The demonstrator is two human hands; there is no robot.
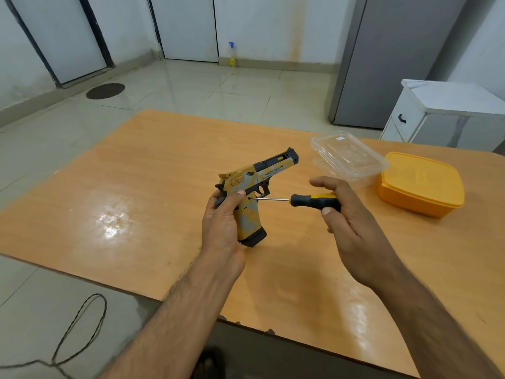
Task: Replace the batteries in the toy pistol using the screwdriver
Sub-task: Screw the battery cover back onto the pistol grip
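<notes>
The toy pistol (257, 177), yellow, grey and black, is held above the wooden table (153, 187) with its barrel pointing up and to the right. My left hand (222, 228) grips its handle from the left, thumb across the frame. My right hand (347, 212) holds the screwdriver (314, 201) by its black and yellow handle. The metal shaft runs left and its tip touches the pistol's side just above the grip, next to my left thumb.
A clear plastic container (348, 157) and a yellow lidded box (420, 183) stand on the table to the right. A white cabinet (437, 113) and a grey fridge (382, 58) stand beyond. A black cable (79, 326) lies on the tiled floor at lower left.
</notes>
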